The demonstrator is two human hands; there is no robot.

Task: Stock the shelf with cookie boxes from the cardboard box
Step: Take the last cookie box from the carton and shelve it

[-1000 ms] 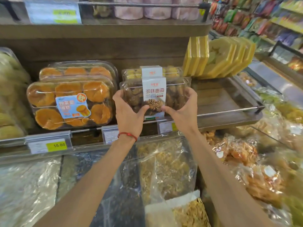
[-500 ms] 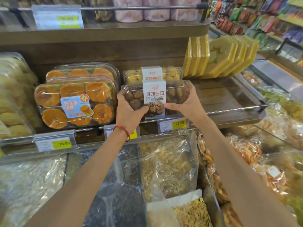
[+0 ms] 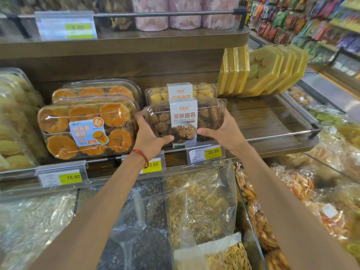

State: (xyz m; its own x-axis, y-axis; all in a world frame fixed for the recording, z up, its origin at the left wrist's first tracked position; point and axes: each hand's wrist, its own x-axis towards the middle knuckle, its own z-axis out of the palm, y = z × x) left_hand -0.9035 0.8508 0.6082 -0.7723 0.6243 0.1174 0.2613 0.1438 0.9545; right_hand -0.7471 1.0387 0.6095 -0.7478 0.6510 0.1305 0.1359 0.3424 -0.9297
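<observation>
The person is gripping a clear cookie box (image 3: 183,121) with both hands: the left hand (image 3: 148,137) is curling round its left end, the right hand (image 3: 224,131) is curling round its right end, both thumbs pressing on the front. The cookie box is standing on edge at the front of the wooden shelf (image 3: 263,117), its white label facing out. Just behind the cookie box a second cookie box (image 3: 181,92) is standing. Left of the cookie box, clear sponge cake trays (image 3: 85,131) are leaning. Right of and behind the cookie box, yellow boxes (image 3: 263,71) are leaning in a row. Below the cookie box a price tag (image 3: 206,153) is hanging.
</observation>
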